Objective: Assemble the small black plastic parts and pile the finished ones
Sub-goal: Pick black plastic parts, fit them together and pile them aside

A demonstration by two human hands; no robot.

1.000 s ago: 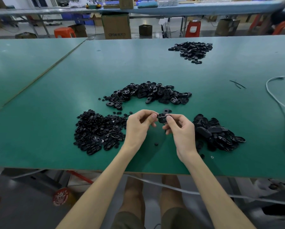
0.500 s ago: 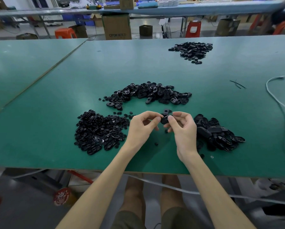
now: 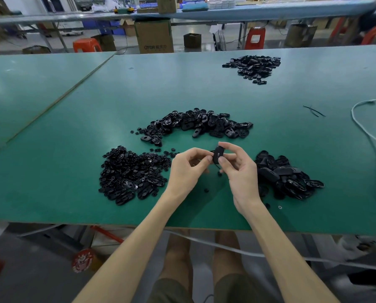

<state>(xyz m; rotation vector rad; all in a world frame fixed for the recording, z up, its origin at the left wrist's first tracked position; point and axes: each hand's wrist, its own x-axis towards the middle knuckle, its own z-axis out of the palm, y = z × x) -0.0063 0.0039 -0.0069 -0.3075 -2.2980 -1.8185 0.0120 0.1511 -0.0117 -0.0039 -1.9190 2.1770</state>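
Observation:
My right hand (image 3: pixel 241 171) pinches a small black oval plastic part (image 3: pixel 217 155) between thumb and fingers, above the green table (image 3: pixel 62 171). My left hand (image 3: pixel 187 171) is right beside it, its curled fingers meeting the part's left side; whether it holds a smaller piece is hidden. A pile of small black pieces (image 3: pixel 130 176) lies to the left. A pile of oval shells (image 3: pixel 200 124) lies behind my hands. Another pile of oval parts (image 3: pixel 287 176) sits to the right, partly covered by my right hand.
A further heap of black parts (image 3: pixel 252 66) lies at the far right of the table. A white cable (image 3: pixel 366 132) curves along the right side. A few loose bits (image 3: pixel 206 190) lie under my hands. Cardboard boxes (image 3: pixel 154 36) and red stools stand beyond the table.
The oval part has been turned from lying flat to standing on edge in my right hand. Both hands rose slightly; my left fingers stay against the part.

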